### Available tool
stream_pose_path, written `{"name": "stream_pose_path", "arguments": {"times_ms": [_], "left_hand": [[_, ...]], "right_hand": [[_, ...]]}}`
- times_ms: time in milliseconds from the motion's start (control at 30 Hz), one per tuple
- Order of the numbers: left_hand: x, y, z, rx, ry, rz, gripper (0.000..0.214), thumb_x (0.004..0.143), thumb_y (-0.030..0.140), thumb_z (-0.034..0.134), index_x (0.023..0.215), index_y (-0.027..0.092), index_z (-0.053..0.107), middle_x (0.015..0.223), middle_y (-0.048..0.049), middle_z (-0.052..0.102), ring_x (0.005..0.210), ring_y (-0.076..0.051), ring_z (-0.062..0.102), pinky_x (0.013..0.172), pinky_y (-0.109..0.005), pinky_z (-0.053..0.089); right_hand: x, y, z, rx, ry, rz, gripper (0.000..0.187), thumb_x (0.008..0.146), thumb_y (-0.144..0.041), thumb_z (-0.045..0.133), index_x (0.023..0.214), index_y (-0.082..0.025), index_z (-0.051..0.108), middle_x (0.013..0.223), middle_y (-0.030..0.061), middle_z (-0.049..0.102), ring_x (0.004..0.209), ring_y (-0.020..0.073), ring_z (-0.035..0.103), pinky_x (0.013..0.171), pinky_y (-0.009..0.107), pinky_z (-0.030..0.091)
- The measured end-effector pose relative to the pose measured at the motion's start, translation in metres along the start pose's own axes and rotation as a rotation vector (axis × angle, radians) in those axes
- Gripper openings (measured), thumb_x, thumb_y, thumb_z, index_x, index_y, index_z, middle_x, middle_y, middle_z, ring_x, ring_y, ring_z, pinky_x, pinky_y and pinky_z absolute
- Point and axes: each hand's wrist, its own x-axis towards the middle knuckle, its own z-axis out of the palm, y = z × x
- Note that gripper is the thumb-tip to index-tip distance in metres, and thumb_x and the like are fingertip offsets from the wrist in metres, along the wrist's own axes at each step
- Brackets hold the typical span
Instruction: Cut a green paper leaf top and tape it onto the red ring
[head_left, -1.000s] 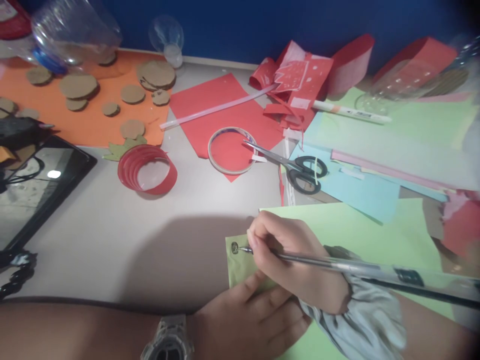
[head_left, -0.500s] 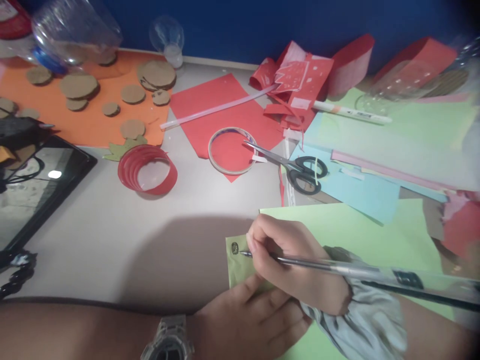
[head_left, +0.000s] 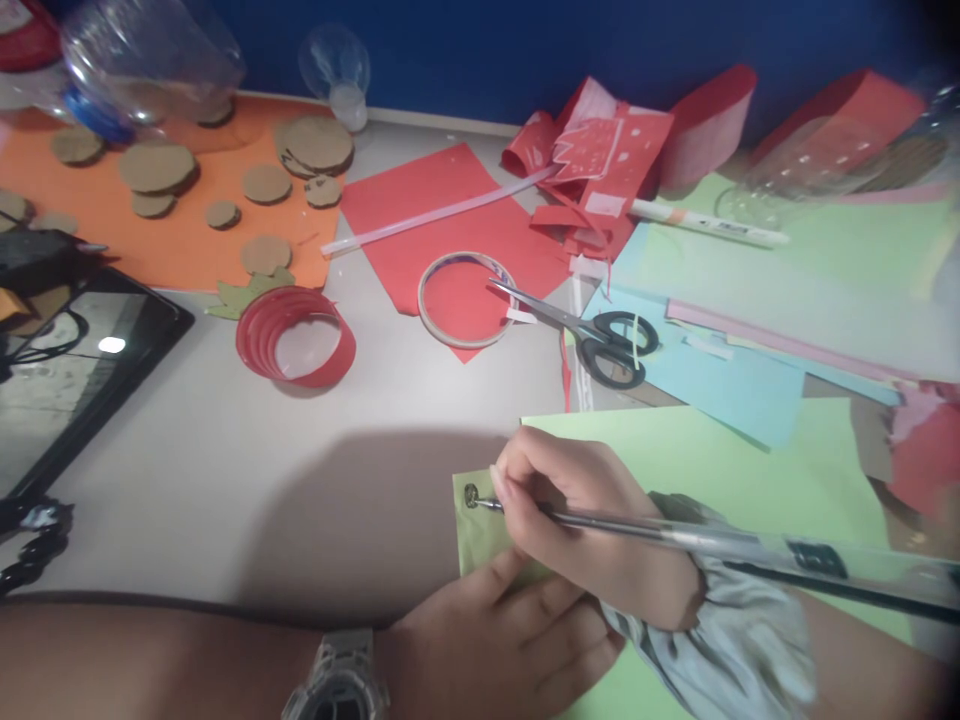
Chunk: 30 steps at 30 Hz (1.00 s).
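Note:
My right hand [head_left: 585, 520] is closed round a clear-barrelled pen [head_left: 720, 545]. The pen's tip touches a small dark oval drawn near the corner of a green paper piece [head_left: 480, 535]. Flat across the lower part of that piece lies my left hand [head_left: 502, 635], fingers outstretched and pressing it down; some of the paper is hidden beneath both hands. A larger light green sheet [head_left: 757, 460] spreads under my right hand and wrist.
Black-handled scissors [head_left: 611, 350] rest by a tape ring [head_left: 424, 310] on red paper. To the left stand a red paper ring [head_left: 300, 375] and a black tablet [head_left: 67, 380]. Cardboard discs [head_left: 157, 168] dot an orange sheet. A blue wall [head_left: 465, 60] bounds the back.
The pen tip has shifted slightly left onto the drawn oval, whose outline looks darker. My left hand stays in place on the paper.

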Motion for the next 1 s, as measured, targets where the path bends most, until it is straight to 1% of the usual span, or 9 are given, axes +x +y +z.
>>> {"name": "stream_pose_path", "arguments": {"times_ms": [133,233,333,567,700,833,900,1000], "left_hand": [[0.0003,-0.0001,-0.0009,-0.003,0.001,-0.006,0.035,0.100,0.021,0.031,0.124,0.023,0.057,0.124,0.0070,0.061,0.121,-0.018,0.044,0.101,-0.037,0.030],[0.0007,0.0007,-0.0009,-0.005,-0.004,-0.015,0.035,0.100,0.021,0.032,0.124,0.023,0.057,0.123,0.0059,0.061,0.120,-0.018,0.045,0.099,-0.036,0.032],[0.0011,0.0013,-0.0003,0.000,0.018,-0.016,0.034,0.100,0.021,0.032,0.122,0.023,0.058,0.123,0.0052,0.062,0.120,-0.018,0.045,0.100,-0.036,0.031],[0.0013,0.0012,0.0014,0.003,0.046,-0.023,0.035,0.100,0.021,0.032,0.122,0.025,0.059,0.122,0.0085,0.062,0.120,-0.017,0.045,0.098,-0.035,0.032],[0.0012,0.0011,0.0008,0.003,0.024,-0.019,0.036,0.100,0.021,0.031,0.123,0.024,0.058,0.124,0.0068,0.061,0.119,-0.017,0.046,0.098,-0.035,0.032],[0.0020,0.0009,-0.0013,0.018,0.033,-0.014,0.034,0.099,0.021,0.033,0.122,0.024,0.059,0.122,0.0063,0.062,0.116,-0.017,0.048,0.096,-0.034,0.035],[0.0023,0.0005,-0.0023,0.023,0.024,-0.017,0.035,0.100,0.021,0.033,0.122,0.024,0.059,0.121,0.0067,0.062,0.114,-0.016,0.049,0.094,-0.033,0.036],[0.0021,0.0003,-0.0026,0.029,0.021,-0.018,0.036,0.100,0.019,0.032,0.122,0.025,0.059,0.122,0.0079,0.062,0.115,-0.015,0.049,0.096,-0.033,0.035]], "right_hand": [[-0.0005,0.0007,-0.0001,0.005,0.001,0.013,0.020,0.088,-0.016,0.044,0.071,-0.021,0.037,0.061,-0.0054,0.047,0.048,0.0068,0.037,0.045,0.019,0.033],[-0.0001,0.0013,-0.0006,-0.014,-0.003,-0.003,0.019,0.088,-0.017,0.044,0.070,-0.021,0.038,0.062,-0.0052,0.047,0.049,0.0070,0.037,0.046,0.019,0.033],[0.0002,0.0012,-0.0006,-0.005,-0.006,0.003,0.019,0.089,-0.018,0.043,0.071,-0.021,0.038,0.061,-0.0056,0.047,0.047,0.0066,0.036,0.045,0.018,0.033],[-0.0005,0.0022,0.0014,-0.012,0.026,-0.007,0.020,0.088,-0.017,0.044,0.070,-0.021,0.037,0.061,-0.0059,0.047,0.047,0.0068,0.037,0.045,0.018,0.034],[-0.0001,0.0020,-0.0001,-0.026,0.000,-0.007,0.019,0.087,-0.017,0.045,0.070,-0.021,0.038,0.062,-0.0052,0.049,0.049,0.0076,0.039,0.046,0.019,0.035],[0.0012,0.0020,-0.0012,-0.041,-0.005,-0.013,0.019,0.087,-0.015,0.045,0.070,-0.021,0.037,0.063,-0.0054,0.049,0.050,0.0072,0.038,0.047,0.018,0.035],[0.0017,0.0020,-0.0008,-0.041,0.000,-0.029,0.020,0.086,-0.015,0.045,0.070,-0.021,0.036,0.062,-0.0055,0.049,0.050,0.0072,0.039,0.047,0.018,0.034],[0.0017,0.0018,0.0002,-0.031,0.007,-0.030,0.019,0.087,-0.015,0.045,0.070,-0.021,0.037,0.062,-0.0057,0.048,0.050,0.0072,0.039,0.047,0.018,0.035]]}}
